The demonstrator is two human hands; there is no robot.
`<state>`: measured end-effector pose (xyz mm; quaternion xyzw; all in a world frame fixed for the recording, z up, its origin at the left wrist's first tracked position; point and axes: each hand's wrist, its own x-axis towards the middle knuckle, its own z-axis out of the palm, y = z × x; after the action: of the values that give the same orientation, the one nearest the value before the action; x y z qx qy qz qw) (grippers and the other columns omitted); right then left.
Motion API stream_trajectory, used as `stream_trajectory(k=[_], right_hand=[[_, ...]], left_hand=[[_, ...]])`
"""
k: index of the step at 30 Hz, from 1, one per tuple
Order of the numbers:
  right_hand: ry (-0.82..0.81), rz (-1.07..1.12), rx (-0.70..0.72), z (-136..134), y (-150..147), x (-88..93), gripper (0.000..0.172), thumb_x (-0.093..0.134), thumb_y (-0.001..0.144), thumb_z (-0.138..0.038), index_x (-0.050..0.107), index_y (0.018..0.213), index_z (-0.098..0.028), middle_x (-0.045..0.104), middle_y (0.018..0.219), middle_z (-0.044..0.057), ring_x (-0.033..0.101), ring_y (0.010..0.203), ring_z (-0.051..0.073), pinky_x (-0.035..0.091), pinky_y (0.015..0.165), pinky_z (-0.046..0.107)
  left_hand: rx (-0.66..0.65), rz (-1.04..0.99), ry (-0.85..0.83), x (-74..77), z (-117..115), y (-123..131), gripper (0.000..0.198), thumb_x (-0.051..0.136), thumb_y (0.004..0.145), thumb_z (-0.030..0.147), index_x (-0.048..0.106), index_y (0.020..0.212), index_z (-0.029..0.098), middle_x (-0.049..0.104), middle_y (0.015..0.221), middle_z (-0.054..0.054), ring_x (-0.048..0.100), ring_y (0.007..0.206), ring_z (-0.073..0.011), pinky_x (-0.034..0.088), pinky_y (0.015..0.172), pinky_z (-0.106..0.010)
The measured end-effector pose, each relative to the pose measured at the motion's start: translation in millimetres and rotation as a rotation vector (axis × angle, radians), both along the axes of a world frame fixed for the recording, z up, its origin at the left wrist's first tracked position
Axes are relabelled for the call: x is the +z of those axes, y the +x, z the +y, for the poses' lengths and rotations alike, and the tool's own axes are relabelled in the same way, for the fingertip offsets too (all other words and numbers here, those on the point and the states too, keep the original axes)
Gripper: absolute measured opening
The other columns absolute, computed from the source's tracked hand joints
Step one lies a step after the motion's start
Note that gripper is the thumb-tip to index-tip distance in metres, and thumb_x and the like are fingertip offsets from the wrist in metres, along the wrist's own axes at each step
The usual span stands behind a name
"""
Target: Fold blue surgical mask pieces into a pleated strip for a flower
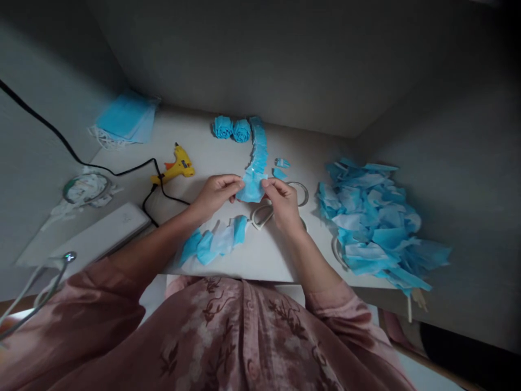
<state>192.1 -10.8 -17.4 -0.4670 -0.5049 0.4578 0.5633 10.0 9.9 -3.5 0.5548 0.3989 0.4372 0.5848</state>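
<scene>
My left hand (pixel 221 194) and my right hand (pixel 282 199) pinch opposite edges of a light-blue fabric piece (pixel 251 188), stretched between them over the table. Just beyond it, a pleated blue strip (pixel 259 142) runs away from me; whether the two are joined I cannot tell. Two rolled blue rosettes (pixel 232 130) sit left of the strip's far end. Nearer to me lies a row of loose blue and white pieces (pixel 215 243). Scissors (pixel 261 216), partly covered by my right hand, rest close to it, with a ring (pixel 300 194) just beyond.
A yellow glue gun (pixel 177 165) with a black cord lies at the left. Behind it is a stack of blue face masks (pixel 125 118). White scraps (pixel 87 188) and a long white box (pixel 103 234) are at the left edge. A heap of blue pieces (pixel 372 217) covers the right side.
</scene>
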Motion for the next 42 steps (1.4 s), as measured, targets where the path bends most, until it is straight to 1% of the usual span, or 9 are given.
stream_trajectory(k=[5,12,17,25,29,35,38,40,42], right_hand=[[0.023,-0.137,-0.047,-4.8,-2.2,5.8,0.037,0.071,0.083,-0.056,0.068,0.071,-0.022,0.053,0.063,-0.002,0.046,0.063,0.013,0.038,0.062,0.027],[0.044,-0.197,-0.044,-6.3,-4.0,7.0,0.034,0.07,0.084,-0.053,0.069,0.072,-0.022,0.053,0.063,-0.003,0.045,0.062,0.013,0.038,0.062,0.028],[0.035,-0.205,-0.04,-6.0,-3.4,3.4,0.037,0.069,0.084,-0.057,0.069,0.072,-0.022,0.054,0.061,-0.002,0.046,0.062,0.013,0.038,0.062,0.028],[0.077,-0.22,-0.046,-8.1,-4.2,6.4,0.035,0.07,0.085,-0.053,0.069,0.07,-0.021,0.058,0.063,-0.001,0.049,0.063,0.014,0.04,0.064,0.028],[0.047,-0.165,-0.07,-4.5,-2.6,0.7,0.036,0.072,0.082,-0.056,0.071,0.069,-0.022,0.058,0.063,-0.001,0.05,0.063,0.014,0.041,0.063,0.029],[-0.073,0.08,-0.05,5.7,0.8,-9.6,0.03,0.078,0.075,-0.053,0.074,0.072,-0.024,0.061,0.064,-0.002,0.053,0.063,0.014,0.046,0.066,0.029],[-0.046,0.061,-0.052,6.7,2.9,-7.5,0.03,0.079,0.075,-0.053,0.073,0.069,-0.024,0.059,0.063,-0.002,0.051,0.061,0.013,0.044,0.064,0.029],[-0.001,0.014,-0.078,6.4,4.1,-5.5,0.032,0.077,0.077,-0.053,0.071,0.067,-0.024,0.058,0.061,-0.003,0.051,0.061,0.013,0.043,0.063,0.028],[0.02,-0.026,-0.1,6.0,4.7,-4.5,0.034,0.075,0.079,-0.055,0.069,0.066,-0.024,0.057,0.061,-0.003,0.05,0.062,0.013,0.043,0.063,0.028]], left_hand=[[0.034,-0.003,0.025,-0.2,1.0,-1.9,0.034,0.062,0.086,0.047,0.063,0.069,0.017,0.059,0.065,-0.001,0.054,0.061,-0.012,0.042,0.058,-0.025],[0.059,0.056,0.075,-2.0,2.6,-0.5,0.034,0.076,0.075,0.044,0.057,0.065,0.018,0.052,0.06,0.003,0.046,0.056,-0.0095,0.036,0.054,-0.023],[0.088,0.075,0.084,-3.8,5.1,-1.3,0.033,0.075,0.075,0.046,0.061,0.067,0.018,0.054,0.061,0.002,0.046,0.057,-0.0099,0.036,0.055,-0.024],[0.086,0.108,0.094,-2.1,4.7,-3.1,0.028,0.069,0.078,0.042,0.06,0.067,0.018,0.054,0.06,0.003,0.047,0.057,-0.0103,0.036,0.055,-0.024],[0.063,0.092,0.072,0.4,3.8,-2.2,0.027,0.07,0.077,0.042,0.061,0.068,0.018,0.056,0.06,0.003,0.048,0.057,-0.0107,0.039,0.058,-0.024],[-0.009,-0.018,0.007,1.1,4.4,-2.6,0.03,0.071,0.079,0.043,0.062,0.068,0.017,0.06,0.063,0.001,0.053,0.06,-0.0112,0.043,0.062,-0.025],[-0.028,-0.047,-0.032,-2.4,8.2,-4.3,0.025,0.069,0.081,0.04,0.065,0.074,0.016,0.062,0.066,-0.001,0.056,0.062,-0.0115,0.044,0.063,-0.025],[0.01,-0.072,-0.07,-3.5,10.2,-4.9,0.022,0.066,0.083,0.038,0.068,0.085,0.016,0.064,0.069,-0.001,0.057,0.062,-0.012,0.044,0.062,-0.025],[0.09,-0.085,-0.056,-2.4,10.4,-4.9,0.021,0.064,0.085,0.037,0.068,0.087,0.017,0.063,0.069,-0.001,0.056,0.062,-0.0117,0.043,0.06,-0.025]])
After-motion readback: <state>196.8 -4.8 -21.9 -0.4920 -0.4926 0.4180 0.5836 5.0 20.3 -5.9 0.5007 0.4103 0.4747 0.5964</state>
